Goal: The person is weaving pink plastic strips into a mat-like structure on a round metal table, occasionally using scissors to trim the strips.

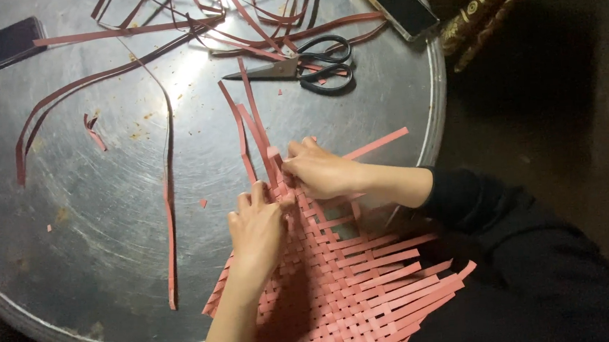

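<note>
Woven pink mat (354, 288) lies at the near edge of the round metal table (110, 225), partly overhanging toward the person's lap, its unfinished far corner under both hands.

Far left: a dark phone (2, 46) lies flat, well apart from the work. Loose pink strips (170, 200) trail across the tabletop, one long strip running toward the near rim.

Centre: the left hand (257, 227) presses down on the weave, fingers together and curled onto the crossing strips. Upright strip ends (251, 121) rise from the corner just beyond it.

Right of centre: the right hand (322, 171) pinches a strip end at the same corner, fingertips closed tight. Black scissors (308, 65) lie beyond, blades shut, among the offcuts. A dark rectangular block (396, 3) sits at the far right rim.

Risks, as judged: the pinched strip could kink or tear if pulled too hard; the last crossings could loosen if the left hand lifts; the overhanging mat could slide off the rim.
</note>
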